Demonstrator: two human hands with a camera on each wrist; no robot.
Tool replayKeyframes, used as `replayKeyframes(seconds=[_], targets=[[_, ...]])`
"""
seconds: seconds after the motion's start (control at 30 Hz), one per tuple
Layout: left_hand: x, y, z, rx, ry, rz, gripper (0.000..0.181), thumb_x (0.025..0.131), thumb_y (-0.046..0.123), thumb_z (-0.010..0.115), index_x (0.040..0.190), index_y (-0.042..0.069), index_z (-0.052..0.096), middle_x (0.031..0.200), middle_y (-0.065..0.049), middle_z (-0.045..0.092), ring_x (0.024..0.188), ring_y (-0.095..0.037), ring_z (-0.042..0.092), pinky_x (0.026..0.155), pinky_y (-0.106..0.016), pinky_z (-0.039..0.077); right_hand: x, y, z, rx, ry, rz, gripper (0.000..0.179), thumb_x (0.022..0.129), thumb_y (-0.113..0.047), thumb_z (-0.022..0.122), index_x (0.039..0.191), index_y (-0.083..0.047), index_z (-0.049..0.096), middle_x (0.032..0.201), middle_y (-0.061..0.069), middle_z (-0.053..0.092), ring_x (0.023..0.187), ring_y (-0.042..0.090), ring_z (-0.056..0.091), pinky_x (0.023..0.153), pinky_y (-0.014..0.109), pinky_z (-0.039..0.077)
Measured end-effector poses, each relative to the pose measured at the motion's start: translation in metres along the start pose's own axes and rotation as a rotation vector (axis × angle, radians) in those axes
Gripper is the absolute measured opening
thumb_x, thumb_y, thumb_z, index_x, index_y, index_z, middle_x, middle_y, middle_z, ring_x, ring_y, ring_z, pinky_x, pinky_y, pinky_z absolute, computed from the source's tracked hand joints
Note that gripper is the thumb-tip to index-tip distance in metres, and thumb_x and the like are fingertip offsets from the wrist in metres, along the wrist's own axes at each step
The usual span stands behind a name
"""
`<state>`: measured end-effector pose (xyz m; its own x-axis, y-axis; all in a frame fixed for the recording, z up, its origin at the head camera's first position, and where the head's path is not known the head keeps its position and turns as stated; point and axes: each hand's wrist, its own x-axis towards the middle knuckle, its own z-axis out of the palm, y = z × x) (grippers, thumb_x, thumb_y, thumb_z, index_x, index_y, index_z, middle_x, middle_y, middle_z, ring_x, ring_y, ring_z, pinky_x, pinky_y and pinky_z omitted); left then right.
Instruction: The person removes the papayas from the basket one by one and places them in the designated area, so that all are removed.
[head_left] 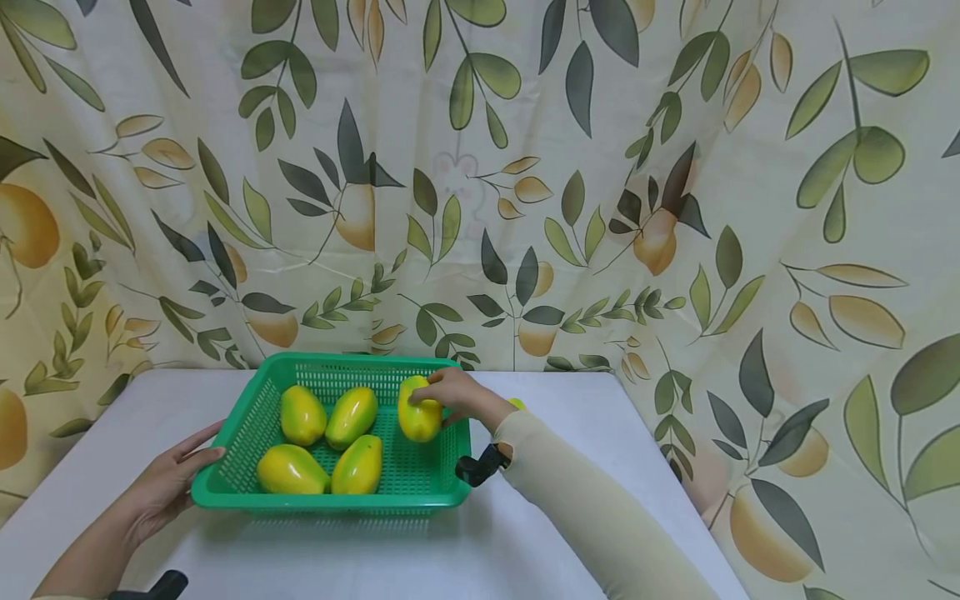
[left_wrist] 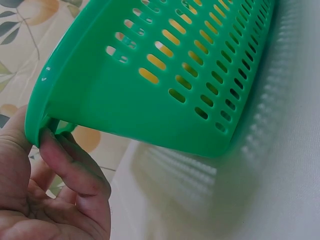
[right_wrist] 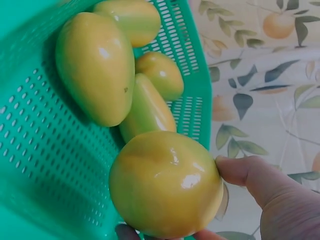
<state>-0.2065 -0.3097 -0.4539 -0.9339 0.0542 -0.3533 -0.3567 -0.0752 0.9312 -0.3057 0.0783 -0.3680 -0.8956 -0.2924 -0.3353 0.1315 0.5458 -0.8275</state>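
Observation:
My right hand (head_left: 459, 393) grips a yellow-green papaya (head_left: 418, 410) over the right part of a green plastic basket (head_left: 330, 501). In the right wrist view, the thumb presses one side of this papaya (right_wrist: 166, 185), and fingertips show beneath it. Several similar papayas (head_left: 356, 465) lie together in the basket's left and middle. My left hand (head_left: 168, 479) pinches the basket's left rim. The left wrist view shows the thumb outside the rim (left_wrist: 37, 112) and curled fingers under it.
The basket stands on a white-covered table (head_left: 555, 500). Behind it hangs a curtain (head_left: 480, 208) printed with leaves and fruit. A small yellow-green thing (head_left: 517, 403) peeks out behind my right wrist, mostly hidden by the arm.

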Motion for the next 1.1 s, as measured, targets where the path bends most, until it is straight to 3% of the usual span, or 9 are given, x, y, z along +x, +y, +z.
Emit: replayKeyframes(seconds=[0.47, 0.7, 0.97, 1.1], targets=[[0.000, 0.000, 0.000, -0.014, 0.001, -0.009, 0.082, 0.084, 0.029, 0.064, 0.145, 0.017, 0.010, 0.092, 0.006, 0.062, 0.083, -0.020, 0.063, 0.074, -0.035, 0.052, -0.008, 0.001, -0.016, 0.002, -0.016, 0.014, 0.069, 0.075, -0.031, 0.070, 0.130, -0.003, 0.042, 0.120, 0.016, 0.044, 0.101, 0.032, 0.049, 0.065, 0.043, 0.054], [0.000, 0.000, 0.000, -0.026, -0.009, -0.004, 0.081, 0.085, 0.027, 0.062, 0.145, 0.016, 0.009, 0.093, 0.007, 0.063, 0.084, -0.021, 0.063, 0.074, -0.035, 0.052, -0.014, -0.001, -0.022, 0.042, -0.029, 0.033, 0.066, 0.076, -0.030, 0.069, 0.129, -0.004, 0.041, 0.126, 0.015, 0.035, 0.100, 0.033, 0.049, 0.066, 0.043, 0.054], [0.001, -0.001, 0.000, -0.032, -0.013, 0.001, 0.080, 0.085, 0.028, 0.062, 0.145, 0.016, 0.010, 0.094, 0.007, 0.063, 0.085, -0.021, 0.063, 0.075, -0.036, 0.052, -0.022, -0.005, -0.022, 0.015, -0.029, -0.015, 0.066, 0.074, -0.029, 0.072, 0.128, -0.006, 0.044, 0.124, 0.016, 0.038, 0.100, 0.032, 0.049, 0.064, 0.043, 0.054], [0.001, -0.002, -0.001, -0.034, -0.014, 0.002, 0.079, 0.086, 0.028, 0.061, 0.145, 0.017, 0.010, 0.094, 0.007, 0.063, 0.085, -0.021, 0.063, 0.074, -0.035, 0.052, -0.025, -0.004, -0.022, -0.006, -0.031, -0.025, 0.066, 0.074, -0.029, 0.071, 0.129, -0.006, 0.043, 0.131, 0.015, 0.032, 0.100, 0.032, 0.048, 0.064, 0.043, 0.054]])
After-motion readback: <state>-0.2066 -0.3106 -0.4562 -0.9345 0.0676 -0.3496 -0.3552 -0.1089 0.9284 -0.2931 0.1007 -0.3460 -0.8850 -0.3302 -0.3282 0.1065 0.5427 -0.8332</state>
